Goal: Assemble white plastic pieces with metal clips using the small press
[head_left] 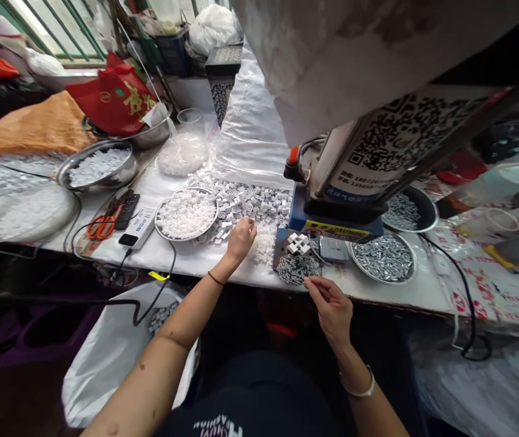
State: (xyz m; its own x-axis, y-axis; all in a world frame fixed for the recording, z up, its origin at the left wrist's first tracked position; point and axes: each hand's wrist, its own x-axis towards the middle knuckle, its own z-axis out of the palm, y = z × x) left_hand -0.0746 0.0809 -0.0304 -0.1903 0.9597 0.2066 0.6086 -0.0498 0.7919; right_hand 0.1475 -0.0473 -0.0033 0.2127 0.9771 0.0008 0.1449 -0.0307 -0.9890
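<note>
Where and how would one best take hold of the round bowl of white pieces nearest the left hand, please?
Probably by the near rim of the bowl, coming from the person's side. The round rim is exposed there, whereas loose grey-and-white pieces crowd its right side. The bowl sits upright, heaped with small white pieces, so it's likely best kept level.

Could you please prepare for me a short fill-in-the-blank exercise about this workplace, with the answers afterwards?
1. The left hand is beside a bowl of small ____ pieces.
2. The pile of small metal parts is nearest to the ____ hand.
3. A thin dark band is on the ____ wrist.
4. The bag with gold writing is ____.

Missing words: white; right; left; red.
</note>
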